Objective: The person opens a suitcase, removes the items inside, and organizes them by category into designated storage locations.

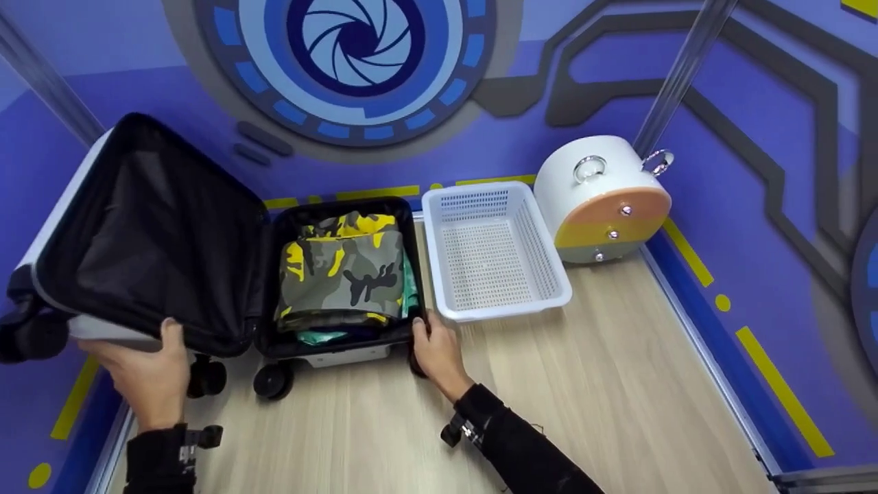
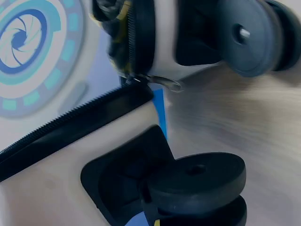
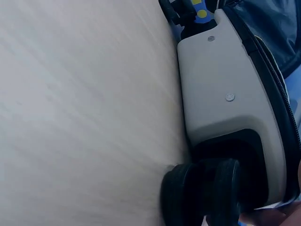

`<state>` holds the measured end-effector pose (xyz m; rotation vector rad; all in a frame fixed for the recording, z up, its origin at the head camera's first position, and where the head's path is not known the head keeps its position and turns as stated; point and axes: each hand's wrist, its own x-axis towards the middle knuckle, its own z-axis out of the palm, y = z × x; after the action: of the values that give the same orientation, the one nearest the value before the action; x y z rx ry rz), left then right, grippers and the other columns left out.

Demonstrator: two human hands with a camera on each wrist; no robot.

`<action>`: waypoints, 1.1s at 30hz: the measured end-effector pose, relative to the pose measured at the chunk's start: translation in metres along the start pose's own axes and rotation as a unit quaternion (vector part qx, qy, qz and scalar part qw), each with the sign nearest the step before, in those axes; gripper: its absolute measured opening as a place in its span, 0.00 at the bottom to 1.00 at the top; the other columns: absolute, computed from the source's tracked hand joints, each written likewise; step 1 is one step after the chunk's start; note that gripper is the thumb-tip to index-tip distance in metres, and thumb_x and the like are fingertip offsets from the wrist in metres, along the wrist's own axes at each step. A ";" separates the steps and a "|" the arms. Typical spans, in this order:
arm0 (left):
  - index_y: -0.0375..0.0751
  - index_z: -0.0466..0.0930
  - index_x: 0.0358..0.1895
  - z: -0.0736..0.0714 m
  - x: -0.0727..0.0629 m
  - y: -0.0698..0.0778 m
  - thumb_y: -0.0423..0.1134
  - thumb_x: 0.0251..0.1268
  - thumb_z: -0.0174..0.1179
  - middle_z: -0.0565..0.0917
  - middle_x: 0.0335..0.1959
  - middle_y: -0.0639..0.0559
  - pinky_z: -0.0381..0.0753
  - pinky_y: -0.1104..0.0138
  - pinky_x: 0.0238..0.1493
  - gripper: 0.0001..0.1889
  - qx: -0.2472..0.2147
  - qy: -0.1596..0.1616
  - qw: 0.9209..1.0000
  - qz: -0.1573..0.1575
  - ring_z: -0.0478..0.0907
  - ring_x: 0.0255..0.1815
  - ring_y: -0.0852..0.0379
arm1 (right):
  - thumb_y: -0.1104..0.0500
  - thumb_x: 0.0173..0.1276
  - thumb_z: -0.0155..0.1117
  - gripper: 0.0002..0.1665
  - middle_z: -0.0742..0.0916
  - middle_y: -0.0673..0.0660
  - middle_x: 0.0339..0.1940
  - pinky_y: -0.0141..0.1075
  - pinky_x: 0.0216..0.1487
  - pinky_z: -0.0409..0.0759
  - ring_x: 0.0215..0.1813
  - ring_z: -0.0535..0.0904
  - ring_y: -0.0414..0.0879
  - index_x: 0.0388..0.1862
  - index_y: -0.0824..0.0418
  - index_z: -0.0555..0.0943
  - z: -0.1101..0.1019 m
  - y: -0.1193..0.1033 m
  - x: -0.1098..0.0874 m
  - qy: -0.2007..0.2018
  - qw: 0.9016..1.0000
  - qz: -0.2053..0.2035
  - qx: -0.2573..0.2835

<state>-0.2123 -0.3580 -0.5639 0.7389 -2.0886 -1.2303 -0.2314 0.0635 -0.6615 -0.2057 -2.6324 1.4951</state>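
Head view: from above, facing forward and down; widest, spanning open suitcase (image 1: 257, 288), basket (image 1: 504, 313) and wall emblem (image 1: 360, 41). Left wrist: low, close, rolled sideways at the suitcase's hinge corner, wheels (image 2: 197, 181) large; shares emblem with head. Right wrist: low, close along the suitcase's near side, also in head view.

In the head view, the wooden floor (image 1: 617, 384) is brightly lit; gloss is caught on the white drum (image 1: 597, 195) at two o'clock, while the black lid lining (image 1: 158, 233) at nine is sunk in shadow. The left wrist view is hazed, its two-o'clock wheel (image 2: 249, 40) blurred; the right wrist view is dimmer, tinged blue-grey.
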 end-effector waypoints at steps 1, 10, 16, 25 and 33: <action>0.55 0.25 0.92 -0.001 0.001 -0.004 0.56 0.71 0.67 0.48 0.94 0.49 0.55 0.51 0.91 0.63 -0.001 -0.001 1.000 -0.008 0.57 0.91 0.42 | 0.45 0.87 0.53 0.26 0.93 0.67 0.57 0.59 0.63 0.85 0.60 0.90 0.65 0.65 0.60 0.86 0.000 0.001 0.000 -0.005 1.000 0.002 -0.002; 0.45 0.21 0.91 -0.006 0.010 -0.034 0.64 0.76 0.56 0.55 0.89 0.26 0.55 0.40 0.89 0.60 0.026 -0.043 0.994 -0.094 0.59 0.88 0.25 | 0.49 0.89 0.52 0.18 0.91 0.63 0.44 0.59 0.56 0.85 0.47 0.87 0.58 0.42 0.54 0.85 -0.009 0.003 0.004 -0.021 1.000 -0.012 0.011; 0.28 0.13 0.85 -0.011 0.011 -0.054 0.69 0.81 0.45 0.51 0.84 0.12 0.49 0.37 0.90 0.62 0.048 -0.128 0.976 -0.172 0.51 0.88 0.20 | 0.52 0.88 0.53 0.18 0.92 0.66 0.43 0.60 0.53 0.86 0.50 0.91 0.64 0.38 0.55 0.84 -0.010 0.006 0.005 0.014 1.000 -0.020 0.005; 0.28 0.13 0.84 -0.010 0.019 -0.064 0.75 0.81 0.35 0.29 0.91 0.30 0.33 0.50 0.93 0.61 0.010 -0.183 0.953 -0.242 0.31 0.94 0.35 | 0.50 0.89 0.52 0.20 0.93 0.70 0.51 0.63 0.58 0.86 0.58 0.91 0.68 0.45 0.58 0.87 -0.015 0.007 0.002 0.009 1.000 -0.010 0.006; 0.30 0.42 0.90 -0.007 0.011 -0.078 0.78 0.81 0.30 0.47 0.92 0.34 0.79 0.68 0.50 0.56 -0.021 -0.200 0.937 -0.284 0.66 0.77 0.34 | 0.48 0.91 0.50 0.22 0.92 0.67 0.48 0.62 0.59 0.85 0.55 0.91 0.65 0.45 0.58 0.86 -0.016 0.011 0.000 -0.005 1.000 -0.016 0.005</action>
<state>-0.2020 -0.4026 -0.6287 1.2124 -2.2299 -1.8614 -0.2279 0.0827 -0.6627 -0.1558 -2.6226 1.5015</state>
